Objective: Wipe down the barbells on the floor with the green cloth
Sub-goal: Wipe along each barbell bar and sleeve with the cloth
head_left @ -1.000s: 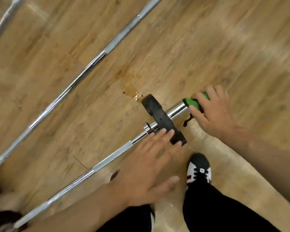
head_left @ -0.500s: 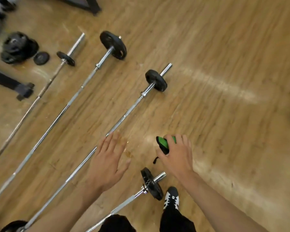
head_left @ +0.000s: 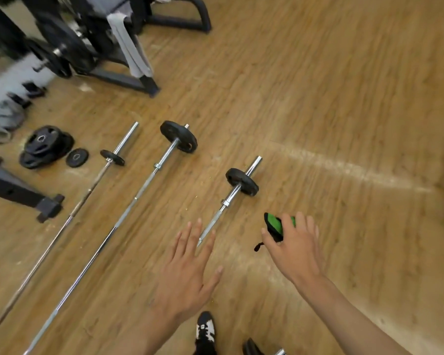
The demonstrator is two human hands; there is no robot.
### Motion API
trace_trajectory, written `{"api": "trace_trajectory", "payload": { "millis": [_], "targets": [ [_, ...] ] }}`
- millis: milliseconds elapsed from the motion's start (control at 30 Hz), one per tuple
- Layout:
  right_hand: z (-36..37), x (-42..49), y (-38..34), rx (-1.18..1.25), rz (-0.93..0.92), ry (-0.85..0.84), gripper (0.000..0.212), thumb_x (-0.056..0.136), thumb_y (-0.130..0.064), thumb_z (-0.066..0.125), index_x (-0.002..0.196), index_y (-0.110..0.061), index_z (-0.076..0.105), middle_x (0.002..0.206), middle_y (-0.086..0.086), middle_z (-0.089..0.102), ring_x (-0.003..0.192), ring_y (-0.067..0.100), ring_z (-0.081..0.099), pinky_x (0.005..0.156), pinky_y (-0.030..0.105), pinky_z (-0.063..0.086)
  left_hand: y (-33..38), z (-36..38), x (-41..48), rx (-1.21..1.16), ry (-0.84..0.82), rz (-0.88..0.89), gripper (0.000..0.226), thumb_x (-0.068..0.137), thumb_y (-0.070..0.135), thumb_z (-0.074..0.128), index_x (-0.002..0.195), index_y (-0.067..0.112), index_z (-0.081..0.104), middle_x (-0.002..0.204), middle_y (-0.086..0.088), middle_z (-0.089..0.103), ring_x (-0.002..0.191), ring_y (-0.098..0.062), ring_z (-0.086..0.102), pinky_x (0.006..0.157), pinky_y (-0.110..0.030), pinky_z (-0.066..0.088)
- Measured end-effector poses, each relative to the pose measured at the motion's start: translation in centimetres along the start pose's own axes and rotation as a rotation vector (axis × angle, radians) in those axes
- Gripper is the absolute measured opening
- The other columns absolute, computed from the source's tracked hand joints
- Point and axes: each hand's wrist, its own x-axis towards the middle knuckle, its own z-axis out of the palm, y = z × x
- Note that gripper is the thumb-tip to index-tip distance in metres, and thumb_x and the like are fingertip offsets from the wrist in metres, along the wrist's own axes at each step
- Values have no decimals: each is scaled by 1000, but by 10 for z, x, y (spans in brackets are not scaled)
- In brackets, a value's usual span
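Three barbells lie side by side on the wooden floor. The nearest barbell (head_left: 235, 190) has a small black plate and its shaft runs under my left hand (head_left: 190, 272), which hovers open with fingers spread. The middle barbell (head_left: 149, 175) carries a larger black plate. The far left barbell (head_left: 105, 165) has a small plate. My right hand (head_left: 292, 247) is shut on the green cloth (head_left: 276, 224), black-edged, held above the floor right of the nearest barbell. The end of another barbell (head_left: 254, 348) shows at the bottom edge.
A black weight rack (head_left: 69, 47) with a grey towel (head_left: 128, 47) stands at the back left. Loose black plates (head_left: 45, 147) are stacked on the floor at left. A black frame foot (head_left: 23, 196) juts in from the left. My shoe (head_left: 205, 329) is at the bottom.
The view has lifted from the near barbell to the whole row. Both hands came off that barbell, and my right hand carries the green cloth forward.
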Motion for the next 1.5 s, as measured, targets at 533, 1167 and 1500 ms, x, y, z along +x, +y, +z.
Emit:
{"api": "trace_trajectory", "payload": {
  "millis": [533,1167,1500],
  "targets": [
    [25,147,-53,-197,241,26,55,86,-67,43,104,-20,65,92,-5,42,86,20,39,76,39,41,-107,-4,223,-107,-43,173,70,108,60,24,167,22,23,175,-12,10,163,-27,1,131,-43,-1],
    [171,445,81,-123,-219,-418,58,88,-67,41,108,-18,65,98,5,54,92,26,46,80,41,41,-35,87,467,-120,-213,-296,69,106,58,29,153,12,48,158,-21,46,144,-42,45,119,-55,35],
    [264,505,169,-139,-265,-625,59,89,-68,43,121,-23,64,109,4,57,104,25,45,90,40,37,-8,206,538,-166,-237,-529,72,108,60,18,151,13,51,148,-19,55,129,-40,54,106,-52,44]
  ]
}}
